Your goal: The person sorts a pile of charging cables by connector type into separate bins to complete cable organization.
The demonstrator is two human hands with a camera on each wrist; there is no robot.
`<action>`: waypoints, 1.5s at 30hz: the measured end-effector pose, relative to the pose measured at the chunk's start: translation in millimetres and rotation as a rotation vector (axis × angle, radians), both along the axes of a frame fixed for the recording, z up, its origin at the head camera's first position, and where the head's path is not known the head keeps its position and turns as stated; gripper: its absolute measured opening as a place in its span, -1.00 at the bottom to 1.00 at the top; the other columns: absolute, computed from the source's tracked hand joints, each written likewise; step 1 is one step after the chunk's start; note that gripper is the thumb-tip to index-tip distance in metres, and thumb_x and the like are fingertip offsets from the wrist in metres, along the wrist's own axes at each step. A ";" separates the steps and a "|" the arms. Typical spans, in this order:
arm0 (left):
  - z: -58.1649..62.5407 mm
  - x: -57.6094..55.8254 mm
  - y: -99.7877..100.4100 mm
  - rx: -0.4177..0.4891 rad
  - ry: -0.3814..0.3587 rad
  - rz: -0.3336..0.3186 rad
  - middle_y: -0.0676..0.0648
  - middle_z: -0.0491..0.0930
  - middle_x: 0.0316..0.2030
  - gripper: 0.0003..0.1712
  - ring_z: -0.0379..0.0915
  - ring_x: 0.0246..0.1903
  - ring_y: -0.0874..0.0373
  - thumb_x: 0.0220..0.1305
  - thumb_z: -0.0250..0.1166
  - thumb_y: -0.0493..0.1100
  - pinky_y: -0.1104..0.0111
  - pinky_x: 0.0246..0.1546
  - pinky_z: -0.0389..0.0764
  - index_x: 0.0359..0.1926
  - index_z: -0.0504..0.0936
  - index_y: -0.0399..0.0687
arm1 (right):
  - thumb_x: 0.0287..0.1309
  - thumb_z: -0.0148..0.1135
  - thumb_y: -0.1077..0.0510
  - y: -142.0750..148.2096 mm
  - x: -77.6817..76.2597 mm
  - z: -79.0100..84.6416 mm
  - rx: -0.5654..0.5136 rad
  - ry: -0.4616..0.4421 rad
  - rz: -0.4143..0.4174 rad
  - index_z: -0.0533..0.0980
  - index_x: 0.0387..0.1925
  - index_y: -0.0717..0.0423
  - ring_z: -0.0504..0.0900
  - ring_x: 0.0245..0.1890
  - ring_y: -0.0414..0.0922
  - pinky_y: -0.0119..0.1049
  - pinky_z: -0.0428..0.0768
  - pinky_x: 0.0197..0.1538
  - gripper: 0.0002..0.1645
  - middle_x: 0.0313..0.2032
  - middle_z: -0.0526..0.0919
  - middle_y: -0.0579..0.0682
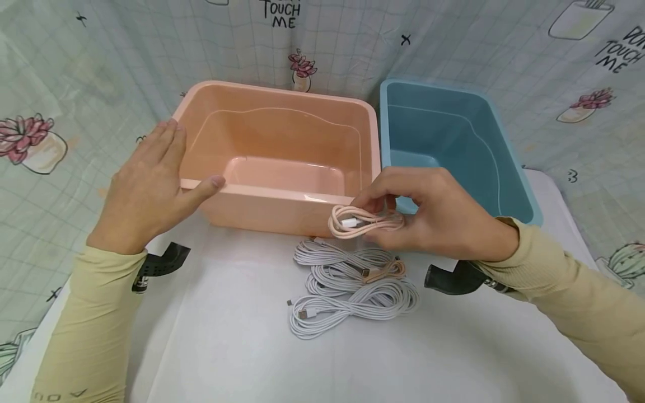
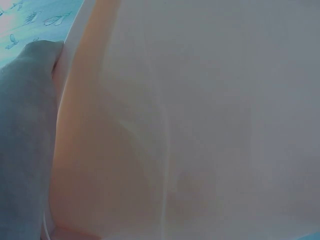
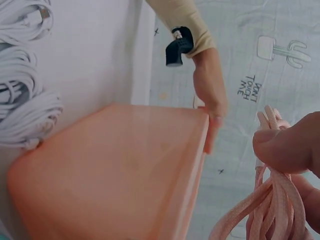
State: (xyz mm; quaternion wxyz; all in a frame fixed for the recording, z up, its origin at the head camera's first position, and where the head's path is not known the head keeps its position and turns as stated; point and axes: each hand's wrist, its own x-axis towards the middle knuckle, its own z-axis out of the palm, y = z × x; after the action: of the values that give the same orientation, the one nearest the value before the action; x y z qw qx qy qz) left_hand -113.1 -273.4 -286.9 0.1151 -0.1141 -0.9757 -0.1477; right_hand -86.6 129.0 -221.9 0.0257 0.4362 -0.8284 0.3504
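With thumb and fingers, my right hand [image 1: 428, 210] pinches a coiled pink charging cable [image 1: 345, 229] with a white connector, just over the front right corner of the peach plastic bin [image 1: 272, 210]. In the right wrist view, the loops of the pink cable [image 3: 280, 205] hang below the thumb. My left hand [image 1: 146, 184] rests on the bin's front left corner, fingers extended along the left rim and thumb over the front rim. Several white coiled cables [image 1: 353, 302] lie in a pile on the table in front of the bin, with a small pinkish coil [image 1: 395, 271] among them.
A blue plastic bin [image 1: 453, 106] stands right beside the peach one. Both are on a white-covered table [image 1: 242, 347]. Behind hangs a printed cloth [image 1: 342, 50] with plant drawings and lettering, which also runs along both sides.
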 end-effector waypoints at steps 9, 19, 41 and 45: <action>0.3 1.6 -2.0 -0.008 -0.019 0.005 -0.31 -0.07 0.64 0.21 -0.18 0.67 -0.21 0.37 0.06 0.52 -0.29 0.55 0.10 0.64 -0.05 -0.25 | -0.08 0.58 0.39 -6.7 -19.0 16.7 -0.002 0.015 -0.072 0.73 -0.15 0.07 0.53 -0.31 -0.29 -0.52 0.54 -0.24 -0.61 -0.30 0.69 -0.20; 3.1 1.1 0.6 -0.019 -0.024 0.010 -0.27 -0.09 0.65 0.22 -0.18 0.67 -0.22 0.36 0.04 0.55 -0.33 0.52 0.13 0.65 -0.08 -0.23 | -0.06 0.64 0.29 -12.9 -39.5 33.3 0.007 0.006 -0.161 0.74 -0.10 0.11 0.53 -0.31 -0.23 -0.58 0.54 -0.23 -0.59 -0.24 0.72 -0.09; 2.3 0.8 0.0 -0.019 -0.001 0.012 -0.29 -0.05 0.64 0.22 -0.14 0.66 -0.23 0.35 0.05 0.54 -0.32 0.52 0.16 0.65 -0.07 -0.21 | 0.09 0.58 0.05 -43.4 -105.2 42.8 0.146 0.011 -0.316 0.73 0.01 -0.01 0.56 -0.24 -0.21 -0.58 0.52 -0.19 -0.59 -0.16 0.72 0.01; 1.7 0.7 0.8 -0.022 0.005 0.012 -0.28 -0.05 0.64 0.21 -0.13 0.66 -0.23 0.35 0.06 0.54 -0.34 0.49 0.19 0.65 -0.07 -0.20 | 0.09 0.58 0.04 -50.1 -116.9 39.6 0.155 -0.010 -0.334 0.72 0.01 0.01 0.57 -0.24 -0.21 -0.59 0.55 -0.20 -0.57 -0.15 0.70 0.00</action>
State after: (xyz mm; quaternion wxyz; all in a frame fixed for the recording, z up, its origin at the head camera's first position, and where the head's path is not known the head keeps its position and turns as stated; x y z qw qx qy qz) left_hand -112.4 -272.6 -285.2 0.1174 -0.1100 -0.9776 -0.1361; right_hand -203.5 79.0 -182.3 0.0454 0.2916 -0.9140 0.2786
